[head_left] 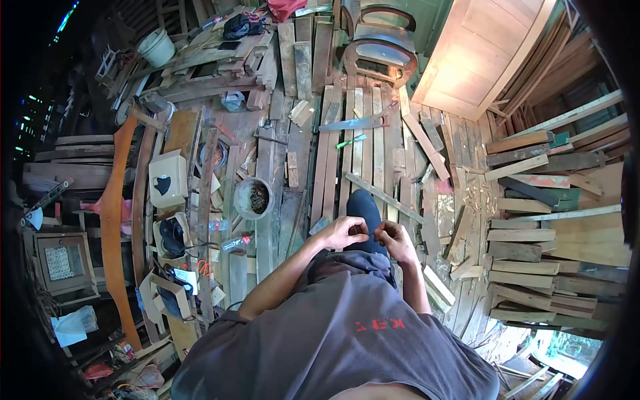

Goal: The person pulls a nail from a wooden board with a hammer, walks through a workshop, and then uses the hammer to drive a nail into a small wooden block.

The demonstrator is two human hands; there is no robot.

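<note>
My left hand and my right hand meet in front of my body, just over my dark-trousered knee. Fingers and thumb are pinched together on each. A thin dark bit seems to lie between the fingertips, too small to name. Just beyond the knee, a narrow wooden strip lies aslant across longer planks. Farther off on those planks rest a handsaw and a small bright green item.
To the left stand a round tub with dark contents, plastic bottles and an open cardboard box. Stacked timber lines the right side. A wooden chair and a panelled door stand at the back.
</note>
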